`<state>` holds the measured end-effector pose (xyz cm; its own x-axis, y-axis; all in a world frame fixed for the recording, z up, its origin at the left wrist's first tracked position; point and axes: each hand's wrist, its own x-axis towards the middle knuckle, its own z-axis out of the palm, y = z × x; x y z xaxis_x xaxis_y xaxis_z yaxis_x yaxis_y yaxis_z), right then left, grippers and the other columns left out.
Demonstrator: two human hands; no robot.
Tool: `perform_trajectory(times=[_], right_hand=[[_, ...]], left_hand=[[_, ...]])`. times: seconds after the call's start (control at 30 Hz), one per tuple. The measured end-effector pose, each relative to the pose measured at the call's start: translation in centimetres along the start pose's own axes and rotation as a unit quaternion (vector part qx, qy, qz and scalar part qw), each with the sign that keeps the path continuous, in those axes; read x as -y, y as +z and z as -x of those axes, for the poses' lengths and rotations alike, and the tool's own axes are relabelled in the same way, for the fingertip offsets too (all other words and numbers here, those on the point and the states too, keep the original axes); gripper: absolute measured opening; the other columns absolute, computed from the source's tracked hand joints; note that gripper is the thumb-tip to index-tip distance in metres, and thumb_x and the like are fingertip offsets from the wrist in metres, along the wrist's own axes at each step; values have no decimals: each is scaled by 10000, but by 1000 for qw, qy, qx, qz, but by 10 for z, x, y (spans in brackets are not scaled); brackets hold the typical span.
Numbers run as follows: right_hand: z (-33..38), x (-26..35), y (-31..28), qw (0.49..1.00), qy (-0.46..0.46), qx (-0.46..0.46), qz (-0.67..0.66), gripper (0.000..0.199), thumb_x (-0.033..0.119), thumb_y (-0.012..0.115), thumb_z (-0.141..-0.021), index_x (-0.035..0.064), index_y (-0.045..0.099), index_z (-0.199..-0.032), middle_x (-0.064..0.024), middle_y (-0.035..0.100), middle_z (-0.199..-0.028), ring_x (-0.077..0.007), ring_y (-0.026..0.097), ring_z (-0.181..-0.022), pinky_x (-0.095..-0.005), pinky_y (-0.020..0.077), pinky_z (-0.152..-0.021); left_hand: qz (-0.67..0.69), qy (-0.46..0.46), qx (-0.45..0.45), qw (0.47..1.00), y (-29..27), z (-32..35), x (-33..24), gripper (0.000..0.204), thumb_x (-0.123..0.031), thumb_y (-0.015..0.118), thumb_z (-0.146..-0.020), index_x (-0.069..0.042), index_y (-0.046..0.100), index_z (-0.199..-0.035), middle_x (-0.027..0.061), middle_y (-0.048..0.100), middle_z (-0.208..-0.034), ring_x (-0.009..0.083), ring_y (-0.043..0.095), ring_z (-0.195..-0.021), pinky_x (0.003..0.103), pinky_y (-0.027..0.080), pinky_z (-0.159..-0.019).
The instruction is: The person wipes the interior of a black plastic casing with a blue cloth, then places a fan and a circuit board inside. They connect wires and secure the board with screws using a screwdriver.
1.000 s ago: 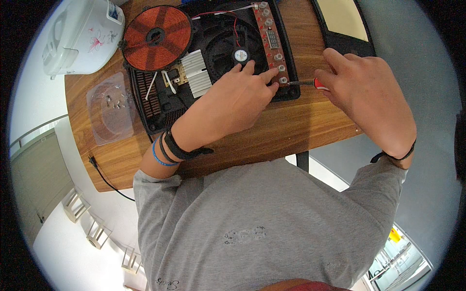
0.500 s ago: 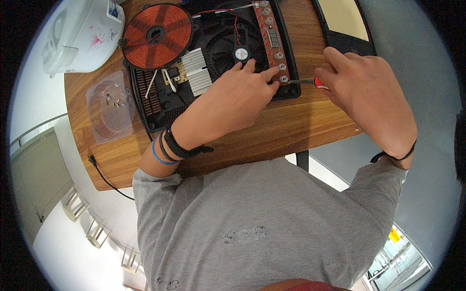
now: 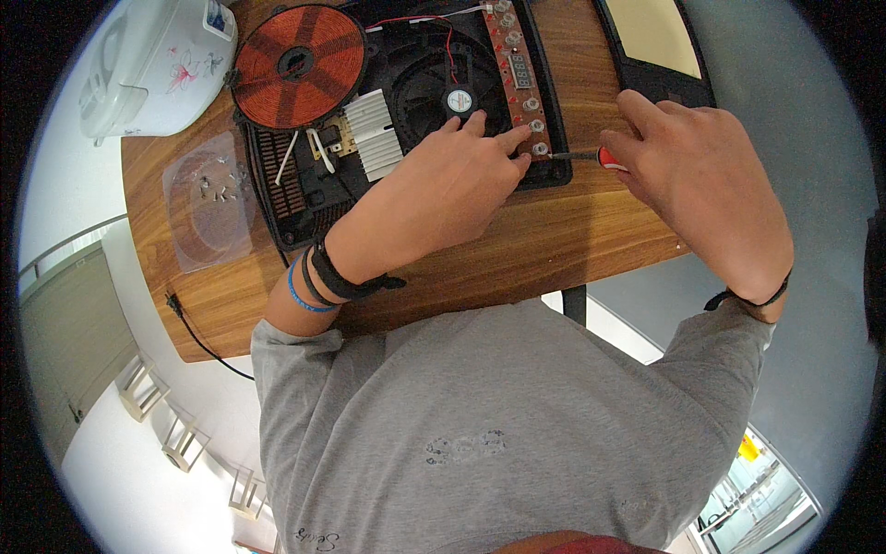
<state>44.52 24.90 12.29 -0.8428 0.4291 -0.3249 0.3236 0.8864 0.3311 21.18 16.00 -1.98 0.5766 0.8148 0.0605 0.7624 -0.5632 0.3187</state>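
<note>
My right hand [image 3: 688,175] is closed round the red handle of a screwdriver [image 3: 609,159]. Its thin shaft points left, and the tip meets the lower end of a red circuit board [image 3: 523,97] with a small display and round buttons. That board lies along the right side of an opened induction cooker base [image 3: 558,171]. Across the base rests my left hand [image 3: 443,185], fingers spread over the black fan [image 3: 459,102] and the board's lower edge, holding nothing. A copper coil [image 3: 297,69] and a silver heat sink [image 3: 374,137] are left of the fan.
A clear plastic tray [image 3: 208,208] with several small screws lies left on the wooden table [image 3: 415,295]. A white rice cooker [image 3: 161,69] stands far left. At the far right is a dark panel with a cream sheet [image 3: 655,37]. A black plug cord [image 3: 198,337] hangs over the front edge.
</note>
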Motion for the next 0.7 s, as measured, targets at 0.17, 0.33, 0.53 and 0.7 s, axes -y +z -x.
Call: perform_trajectory(times=[0.17, 0.33, 0.53, 0.7], right_hand=[[0, 0, 0, 1000, 3, -1, 3, 341, 215, 874, -884, 117, 809, -1204, -47, 659, -1118, -233, 748, -1011, -402, 633, -838], [1, 1, -2, 1000, 10, 3, 15, 335, 209, 867, -890, 117, 806, -1206, -46, 654, -1111, -231, 749, -1011, -401, 632, -834], [0, 0, -4, 1000, 8, 2, 4, 327, 205, 869, -887, 111, 801, -1193, -52, 650, -1105, -228, 747, -1007, -402, 628, -825], [0, 1, -5, 1000, 6, 1, 7, 329, 202, 870, -886, 113, 797, -1194, -47, 649, -1096, -228, 747, -1006, -400, 626, -819]], left_hand=[[-1, -5, 4, 1000, 0, -1, 0, 531, -168, 823, -944, -30, 731, -1448, 119, 618, -1637, 417, 685, -1281, 504, 638, -1041], [-3, -7, 19, 1000, -3, -1, 0, 538, -168, 817, -949, -38, 723, -1463, 112, 613, -1646, 412, 682, -1287, 504, 642, -1042], [0, -6, 14, 1000, -4, 0, 0, 541, -169, 812, -953, -43, 718, -1471, 110, 613, -1645, 406, 684, -1277, 504, 648, -1033], [5, -4, 11, 1000, -4, -1, 0, 536, -174, 810, -956, -47, 720, -1468, 111, 627, -1630, 411, 687, -1273, 506, 652, -1024]])
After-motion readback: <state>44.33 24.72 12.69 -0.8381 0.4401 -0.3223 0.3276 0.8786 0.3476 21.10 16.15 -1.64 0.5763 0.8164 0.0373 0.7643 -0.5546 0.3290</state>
